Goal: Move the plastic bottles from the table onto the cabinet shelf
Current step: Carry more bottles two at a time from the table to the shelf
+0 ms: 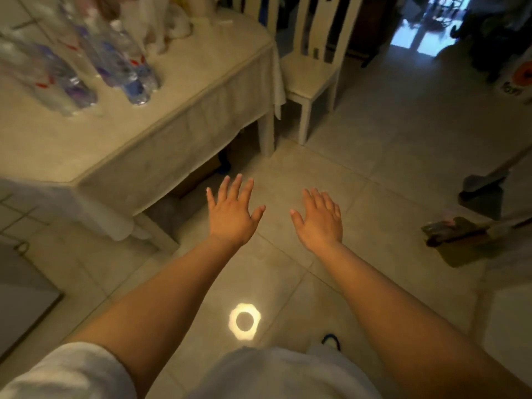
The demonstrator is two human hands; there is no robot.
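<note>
1. Left hand (230, 210): held out over the floor (374, 156), palm down, fingers straight and spread, holding nothing.
2. Right hand (319, 218): beside the left, well apart from it, palm down, fingers straight and close together, thumb out to the side. It holds nothing.
3. Both forearms are bare and reach forward from the bottom of the view; a white sleeve (72, 372) covers the left upper arm.
4. Bottles (95, 64): a cluster of clear plastic ones on the table (184, 90), at the upper left. They are blurred; they appear to stand upright, with blue or purple labels and red marks, but the count is unclear.
5. Bottles relative to hands: up and to the left of the left hand, well apart from it; farther still from the right hand. Neither hand touches a bottle or the table.
6. The table carries a pale cloth that hangs over the near edge. Its corner lies just left of and above the left hand.
7. Chair (311, 73): pale, tucked at the table's far end.
8. A ring-shaped patch of light (244, 320) lies on the tiles between the forearms.
9. At the right edge, a broom head (483, 182) rests on the floor, with a dustpan (457, 237) near it.
</note>
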